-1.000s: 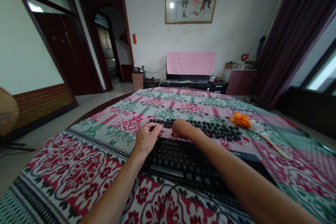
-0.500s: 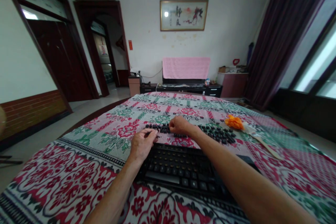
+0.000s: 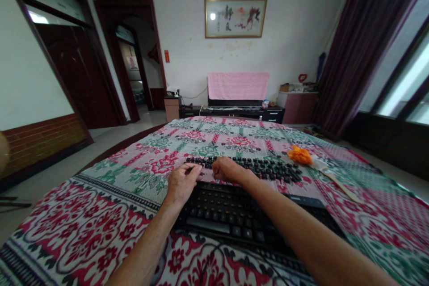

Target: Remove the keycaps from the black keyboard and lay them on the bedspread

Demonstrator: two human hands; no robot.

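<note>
A black keyboard (image 3: 214,229) lies on the table in front of me, with many of its upper keys off and the bare key posts showing. Beyond it, loose black keycaps (image 3: 268,167) are laid out in rows on the cloth. My left hand (image 3: 181,183) is closed in a pinch above the keyboard's upper left edge; whatever is between its fingertips is too small to name. Just right of it, my right hand (image 3: 229,170) has its fingers curled together near the left part of the keycap rows. Its fingertips are partly hidden, and I cannot make out what they hold.
A patterned cloth (image 3: 97,228) covers the round table. To the right lie an orange flower-like bundle (image 3: 300,155) and a light-coloured handle (image 3: 342,187). A cable (image 3: 204,261) runs along the near side of the keyboard. Beyond the table stands a low black cabinet (image 3: 273,115).
My right hand has come back from the keycap rows, lower and slightly left, closer to the left hand. The left hand has hardly moved.
</note>
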